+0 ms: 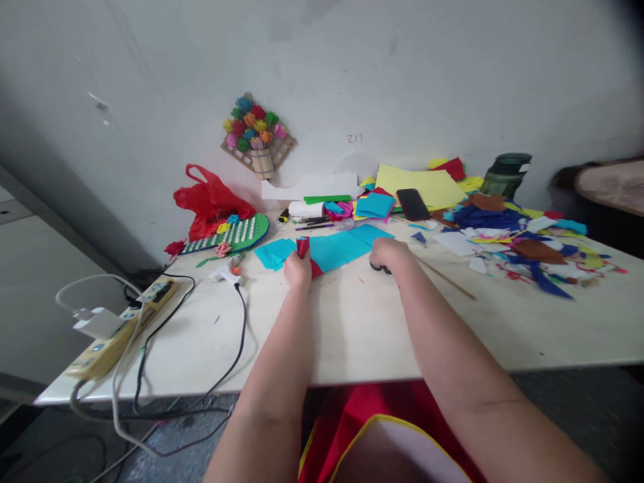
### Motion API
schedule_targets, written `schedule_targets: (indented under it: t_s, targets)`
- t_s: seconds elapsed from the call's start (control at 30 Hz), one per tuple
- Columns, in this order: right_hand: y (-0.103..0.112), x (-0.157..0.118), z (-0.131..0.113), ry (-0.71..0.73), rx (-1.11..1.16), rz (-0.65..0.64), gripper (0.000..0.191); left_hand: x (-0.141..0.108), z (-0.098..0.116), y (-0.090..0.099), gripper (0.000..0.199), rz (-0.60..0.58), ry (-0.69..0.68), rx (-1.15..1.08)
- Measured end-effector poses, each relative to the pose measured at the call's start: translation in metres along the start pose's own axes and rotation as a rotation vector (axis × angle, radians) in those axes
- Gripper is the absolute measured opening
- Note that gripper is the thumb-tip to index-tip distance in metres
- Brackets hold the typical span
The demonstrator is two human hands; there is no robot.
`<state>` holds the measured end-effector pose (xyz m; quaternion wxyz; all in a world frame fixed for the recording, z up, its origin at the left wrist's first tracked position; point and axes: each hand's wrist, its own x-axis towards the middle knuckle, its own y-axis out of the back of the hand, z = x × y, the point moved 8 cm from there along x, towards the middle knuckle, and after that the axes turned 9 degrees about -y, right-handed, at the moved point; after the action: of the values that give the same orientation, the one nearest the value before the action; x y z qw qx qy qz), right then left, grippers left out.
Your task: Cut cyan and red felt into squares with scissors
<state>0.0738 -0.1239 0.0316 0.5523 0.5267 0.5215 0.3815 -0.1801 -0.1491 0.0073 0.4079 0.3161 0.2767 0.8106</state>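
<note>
Folded red paper [302,247] stands up out of my left hand [298,270], which is closed round it; another bit of red shows beside the hand. Behind it, long blue paper sheets [345,247] lie across the table. My right hand [388,253] is closed over black-handled scissors [380,268] near the right end of the blue paper. Only the dark loops of the scissors show below the fingers; their blades are hidden. A thin wooden stick [445,276] lies right of that hand.
A white glue gun [227,270] with a black cord and a power strip [121,329] are on the left. Behind are a red bag [208,201], a green board [256,228] and a phone [413,204]. Paper scraps [538,251] and a green bottle [504,176] occupy the right.
</note>
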Motion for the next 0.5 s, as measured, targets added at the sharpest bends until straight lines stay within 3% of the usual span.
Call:
schedule_targets:
  t_s: [0.1,0.37,0.5]
  targets:
    - [0.000,-0.005,0.003,-0.031,-0.040,-0.072,0.027,0.001,-0.001,0.000,0.034,-0.002,0.005,-0.011]
    - [-0.007,-0.004,-0.001,0.049,-0.050,-0.148,0.017,0.001,0.000,-0.004,0.033,-0.021,0.054,0.013]
    - [-0.015,-0.008,-0.002,0.113,0.032,-0.276,0.016,0.000,0.001,-0.002,0.035,0.017,0.083,0.010]
